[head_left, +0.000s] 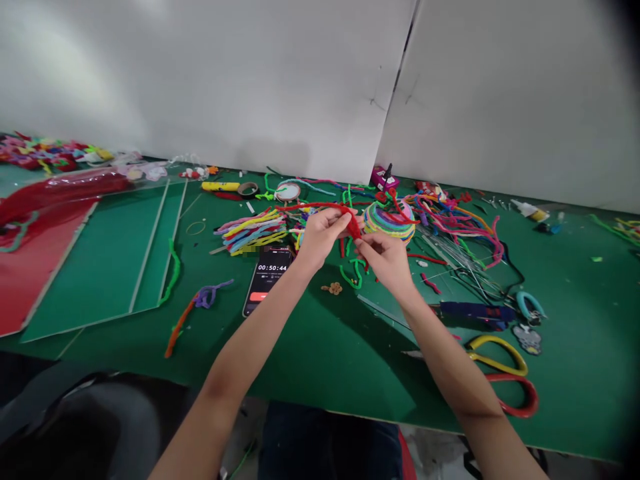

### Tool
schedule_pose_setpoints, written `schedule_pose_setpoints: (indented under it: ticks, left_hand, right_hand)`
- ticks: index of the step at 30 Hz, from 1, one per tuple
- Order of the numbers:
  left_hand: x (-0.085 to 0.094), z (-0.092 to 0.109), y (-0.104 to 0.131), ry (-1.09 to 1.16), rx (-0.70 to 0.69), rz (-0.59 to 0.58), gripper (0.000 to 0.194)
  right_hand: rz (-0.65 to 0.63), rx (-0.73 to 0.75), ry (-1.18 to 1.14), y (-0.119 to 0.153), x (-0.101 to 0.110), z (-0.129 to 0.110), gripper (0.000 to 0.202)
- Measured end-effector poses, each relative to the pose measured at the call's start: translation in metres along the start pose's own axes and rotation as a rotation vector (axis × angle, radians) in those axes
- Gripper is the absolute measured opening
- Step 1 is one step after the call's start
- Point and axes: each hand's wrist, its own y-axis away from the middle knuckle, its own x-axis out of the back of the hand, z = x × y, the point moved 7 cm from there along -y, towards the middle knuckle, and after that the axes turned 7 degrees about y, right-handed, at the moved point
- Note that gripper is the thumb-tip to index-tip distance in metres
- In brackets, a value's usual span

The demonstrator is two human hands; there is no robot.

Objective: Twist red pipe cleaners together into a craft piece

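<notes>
Between my two hands is a red fuzzy stem (pixel 353 225), bent or twisted, with a long strand running off to the left. My left hand (pixel 324 232) pinches its upper part with thumb and fingers. Thumb and finger of my right hand (pixel 384 257) close on its lower end, just right of my left fingertips. Behind my right hand sits a round, multicoloured striped coil (pixel 393 228). To the left of my left hand lies a bundle of colourful stems (pixel 253 233). The small brown flower piece (pixel 335 288) rests below my hands.
A phone (pixel 261 277) showing a timer lies left of my forearm. Yellow-and-red-handled scissors (pixel 500 356) and a blue tool (pixel 470 312) are at the right. An orange-and-purple stem piece (pixel 187 320) and a clear sheet (pixel 113 267) lie left. White panels (pixel 200 80) stand behind.
</notes>
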Motion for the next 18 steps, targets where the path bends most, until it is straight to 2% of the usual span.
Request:
schedule_pose_setpoints:
  ticks: [6,8,11,13,16,18]
  left_hand:
    - [0.003,-0.005,0.005,0.169,-0.008,0.188,0.007]
    - [0.002,-0.006,0.008,0.261,0.009,0.26,0.006]
    - [0.0,-0.004,0.013,0.392,0.019,0.355,0.01]
    - [0.0,-0.003,0.014,0.448,0.025,0.396,0.012]
    - [0.002,-0.002,0.012,0.455,0.044,0.391,0.013]
    - [0.002,-0.002,0.008,0.404,0.095,0.311,0.012]
  right_hand:
    - [-0.034,0.018,-0.006,0.001,-0.008,-0.003,0.017]
    - [0.016,0.099,0.121,0.002,-0.007,-0.009,0.017]
    - [0.152,0.289,0.449,0.008,-0.008,-0.027,0.022]
    - [0.204,0.36,0.61,0.011,-0.011,-0.035,0.025]
    - [0.196,0.36,0.616,0.009,-0.011,-0.036,0.024]
    - [0.132,0.284,0.445,0.005,-0.007,-0.029,0.021]
